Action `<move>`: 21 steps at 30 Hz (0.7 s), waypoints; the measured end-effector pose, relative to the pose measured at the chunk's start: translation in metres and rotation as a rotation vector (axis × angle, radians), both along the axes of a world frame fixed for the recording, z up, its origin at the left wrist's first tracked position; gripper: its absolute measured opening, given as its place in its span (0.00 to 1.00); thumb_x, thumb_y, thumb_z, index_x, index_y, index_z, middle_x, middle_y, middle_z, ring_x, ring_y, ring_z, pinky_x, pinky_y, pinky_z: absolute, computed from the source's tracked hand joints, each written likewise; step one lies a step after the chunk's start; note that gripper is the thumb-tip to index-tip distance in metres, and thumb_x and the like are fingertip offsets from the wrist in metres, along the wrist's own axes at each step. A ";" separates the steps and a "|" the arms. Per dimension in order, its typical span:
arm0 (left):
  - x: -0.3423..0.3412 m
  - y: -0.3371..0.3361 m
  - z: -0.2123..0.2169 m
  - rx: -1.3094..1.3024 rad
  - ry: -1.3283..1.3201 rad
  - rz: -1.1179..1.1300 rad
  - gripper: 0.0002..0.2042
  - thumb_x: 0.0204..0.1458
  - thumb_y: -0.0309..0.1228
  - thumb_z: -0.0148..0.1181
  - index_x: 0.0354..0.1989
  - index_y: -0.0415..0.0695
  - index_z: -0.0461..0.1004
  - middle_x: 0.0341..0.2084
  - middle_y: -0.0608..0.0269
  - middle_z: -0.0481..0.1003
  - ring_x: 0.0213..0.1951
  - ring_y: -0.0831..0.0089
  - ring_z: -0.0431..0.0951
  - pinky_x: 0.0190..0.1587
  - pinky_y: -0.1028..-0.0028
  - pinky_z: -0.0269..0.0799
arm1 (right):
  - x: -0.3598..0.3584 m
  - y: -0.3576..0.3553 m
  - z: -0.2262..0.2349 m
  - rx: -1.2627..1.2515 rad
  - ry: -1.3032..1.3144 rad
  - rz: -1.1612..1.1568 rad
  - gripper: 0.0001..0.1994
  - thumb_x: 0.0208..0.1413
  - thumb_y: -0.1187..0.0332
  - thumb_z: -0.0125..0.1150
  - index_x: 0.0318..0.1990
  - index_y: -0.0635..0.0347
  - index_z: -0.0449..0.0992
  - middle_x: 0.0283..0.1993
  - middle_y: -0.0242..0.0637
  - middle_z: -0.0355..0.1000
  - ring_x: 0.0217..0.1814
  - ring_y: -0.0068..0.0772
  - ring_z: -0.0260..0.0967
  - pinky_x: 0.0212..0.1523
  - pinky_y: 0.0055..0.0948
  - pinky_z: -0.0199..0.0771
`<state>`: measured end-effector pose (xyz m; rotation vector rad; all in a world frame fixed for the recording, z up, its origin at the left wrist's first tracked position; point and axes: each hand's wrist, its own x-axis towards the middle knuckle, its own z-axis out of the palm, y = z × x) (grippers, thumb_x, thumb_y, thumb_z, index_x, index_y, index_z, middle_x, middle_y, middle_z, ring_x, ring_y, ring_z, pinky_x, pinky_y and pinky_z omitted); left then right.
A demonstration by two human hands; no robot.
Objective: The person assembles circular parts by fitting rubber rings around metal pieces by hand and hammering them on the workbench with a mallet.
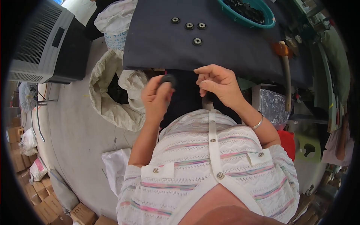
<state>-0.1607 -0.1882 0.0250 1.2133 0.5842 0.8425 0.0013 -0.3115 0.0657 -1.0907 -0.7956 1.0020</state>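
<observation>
Between the fingers and thumb of my left hand [154, 96] is a small black round disc [168, 80], slightly blurred, held just off the near edge of the table. My right hand [222, 83] hovers across from it with the index finger stretched out and the other fingers loosely bent; I see nothing in it. On the dark-covered table [161, 48] lie several black round wheel-like parts [197, 41] with pale metal centres, beyond both hands. A teal basin [270, 23] of black parts stands at the far right of them.
A hammer-like tool with an orange head [280, 48] lies on the table's right side. Left of the table stand an open woven sack [100, 95] and a large grey-and-black air cooler [63, 45]. Cardboard boxes [83, 214] sit at lower left.
</observation>
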 end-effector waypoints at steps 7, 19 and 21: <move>-0.115 0.137 -0.100 0.406 0.773 0.559 0.16 0.55 0.35 0.57 0.46 0.37 0.72 0.23 0.59 0.76 0.21 0.68 0.72 0.25 0.73 0.67 | 0.082 -0.007 0.023 -0.032 -0.311 -0.343 0.07 0.55 0.76 0.58 0.40 0.68 0.75 0.28 0.31 0.71 0.27 0.17 0.69 0.29 0.18 0.73; 0.099 0.157 0.013 1.069 0.355 0.223 0.12 0.51 0.24 0.54 0.45 0.39 0.74 0.33 0.54 0.74 0.36 0.56 0.75 0.39 0.67 0.70 | 0.308 0.089 0.024 -0.635 -1.620 -0.513 0.12 0.53 0.64 0.57 0.42 0.59 0.79 0.41 0.43 0.76 0.47 0.47 0.72 0.49 0.44 0.70; 0.132 0.178 0.000 1.073 0.442 0.147 0.12 0.52 0.27 0.53 0.45 0.40 0.73 0.33 0.52 0.74 0.37 0.54 0.75 0.40 0.64 0.70 | 0.313 0.105 0.019 -0.796 -1.617 -0.420 0.13 0.53 0.64 0.57 0.44 0.57 0.79 0.43 0.43 0.75 0.48 0.47 0.72 0.50 0.44 0.70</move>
